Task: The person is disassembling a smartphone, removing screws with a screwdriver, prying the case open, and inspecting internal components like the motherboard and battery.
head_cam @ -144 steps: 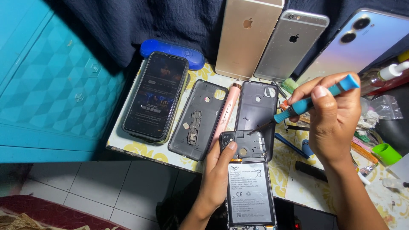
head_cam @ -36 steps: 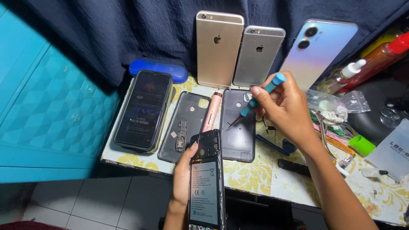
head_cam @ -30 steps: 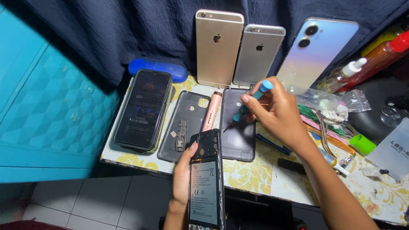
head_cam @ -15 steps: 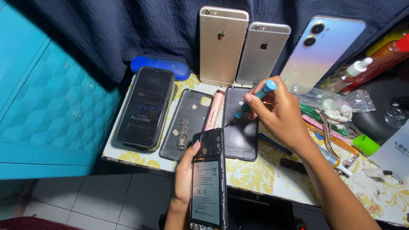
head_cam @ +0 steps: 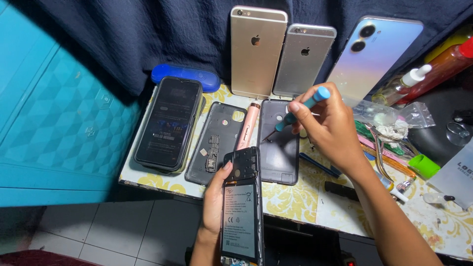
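At six o'clock, the left hand point(head_cam: 214, 202) grips the opened phone point(head_cam: 240, 207), battery showing, over the table point(head_cam: 290, 197) edge. At one o'clock, the right hand point(head_cam: 331, 129) pinches a blue screwdriver point(head_cam: 299, 109), tip hovering; best seat it squarely in each screw, phone braced steady.

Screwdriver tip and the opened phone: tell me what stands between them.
Nothing visible does. The right hand holds the blue screwdriver with its tip over a dark back cover; only open air separates it from the opened phone in the left hand.
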